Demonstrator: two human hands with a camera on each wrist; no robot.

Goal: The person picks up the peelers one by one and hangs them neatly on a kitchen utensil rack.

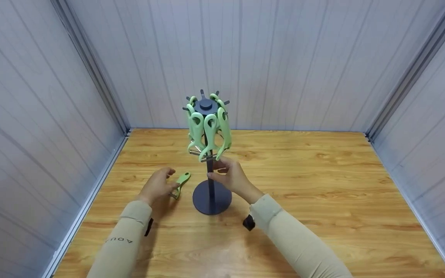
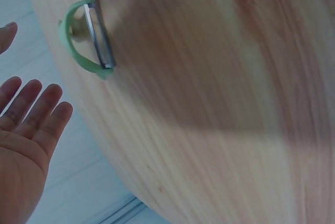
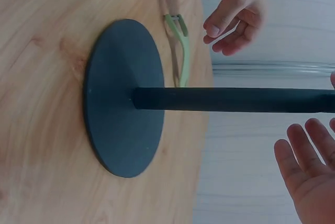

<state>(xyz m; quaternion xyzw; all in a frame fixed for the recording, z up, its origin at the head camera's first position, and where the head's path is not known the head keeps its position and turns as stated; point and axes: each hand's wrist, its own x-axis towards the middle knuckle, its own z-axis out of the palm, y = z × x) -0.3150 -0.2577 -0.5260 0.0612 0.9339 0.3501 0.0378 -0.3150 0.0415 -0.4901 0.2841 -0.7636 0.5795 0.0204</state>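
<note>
A dark metal stand, with a round base (image 3: 123, 145) and an upright pole (image 3: 209, 99), stands on the wooden table. Green peelers (image 1: 210, 141) hang by their handle holes from hooks around its top. Another green peeler (image 1: 184, 179) lies on the table left of the base. Just above that peeler's blade end hovers my left hand (image 1: 157, 187), fingers spread and loosely bent, holding nothing. My right hand (image 1: 235, 178) is beside the pole, below the hanging peelers. Its fingers (image 3: 301, 150) extend nearly straight, with a gap to the pole in the right wrist view.
Pale panel walls (image 1: 284, 69) enclose the table at the back and both sides. Wood-grain tabletop (image 1: 323, 185) stretches to the right of the stand. A dark wrist device (image 1: 249, 222) sits under the right sleeve.
</note>
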